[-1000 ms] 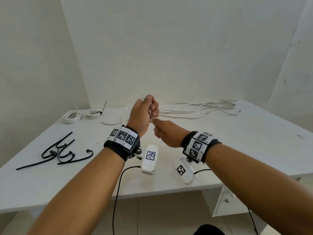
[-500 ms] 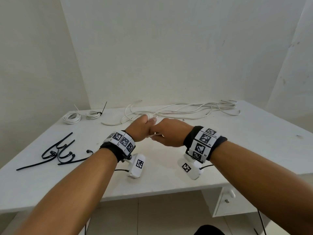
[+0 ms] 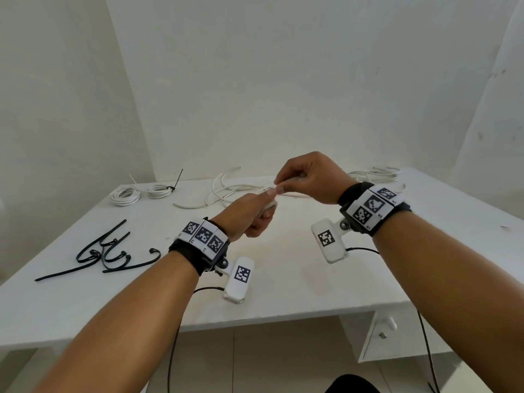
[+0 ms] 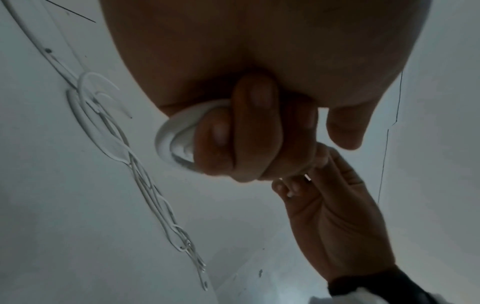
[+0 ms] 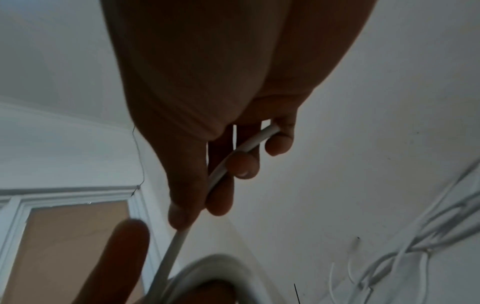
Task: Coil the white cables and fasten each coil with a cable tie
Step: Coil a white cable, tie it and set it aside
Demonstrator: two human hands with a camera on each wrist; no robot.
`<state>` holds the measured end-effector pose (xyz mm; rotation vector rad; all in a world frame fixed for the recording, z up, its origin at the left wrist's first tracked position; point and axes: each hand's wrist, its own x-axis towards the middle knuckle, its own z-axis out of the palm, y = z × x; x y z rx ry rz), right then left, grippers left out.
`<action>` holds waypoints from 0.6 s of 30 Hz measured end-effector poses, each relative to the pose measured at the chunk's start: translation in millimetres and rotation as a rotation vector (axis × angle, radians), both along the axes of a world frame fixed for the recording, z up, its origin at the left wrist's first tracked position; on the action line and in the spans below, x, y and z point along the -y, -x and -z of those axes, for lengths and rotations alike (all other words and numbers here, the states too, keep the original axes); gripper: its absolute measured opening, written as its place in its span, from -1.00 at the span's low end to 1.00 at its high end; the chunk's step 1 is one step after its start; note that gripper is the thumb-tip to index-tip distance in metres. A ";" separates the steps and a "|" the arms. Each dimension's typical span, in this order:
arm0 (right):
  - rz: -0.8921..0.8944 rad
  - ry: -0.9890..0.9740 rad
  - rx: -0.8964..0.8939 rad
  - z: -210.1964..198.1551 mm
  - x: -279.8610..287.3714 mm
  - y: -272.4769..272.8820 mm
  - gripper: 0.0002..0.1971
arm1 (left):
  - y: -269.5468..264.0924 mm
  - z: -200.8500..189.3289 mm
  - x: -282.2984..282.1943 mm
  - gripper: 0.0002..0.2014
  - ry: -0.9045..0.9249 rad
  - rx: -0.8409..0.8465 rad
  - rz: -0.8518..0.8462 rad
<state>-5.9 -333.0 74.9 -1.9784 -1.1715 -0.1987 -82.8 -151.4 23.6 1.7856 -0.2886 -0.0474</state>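
Fingers of left hand (image 3: 249, 215) curl round white coil (image 4: 172, 139); raised right hand (image 3: 309, 177) apparently pinches its free end.

- a white table (image 3: 283, 293) stands pushed into a corner of the room.
- plain white walls (image 3: 283, 80) rise behind it and to either side, with a few faint scuffs on the right.
- a white drawer unit (image 3: 397, 333) with a small knob sits under the table's right end.
- pale floor tiles (image 3: 255, 361) show below.
- the light is soft and even.
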 end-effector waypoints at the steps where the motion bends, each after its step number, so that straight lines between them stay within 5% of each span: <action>1: 0.003 -0.030 -0.018 -0.2 1.6 -1.8 -0.91 | 1.7 -2.1 1.6 -0.54 -0.005 0.006 0.008; 7: -0.047 -0.271 -0.147 17.0 -3.7 -4.2 -0.98 | 4.7 -15.3 6.7 -0.52 0.181 0.002 0.026; 13: 0.000 -0.567 -0.262 51.8 -26.8 11.9 -0.83 | 6.6 -16.9 14.0 -0.52 0.341 0.063 -0.004; 18: -0.139 -0.650 -0.454 71.3 -40.1 26.1 -0.75 | 3.9 -13.1 14.9 -0.49 0.449 0.099 -0.009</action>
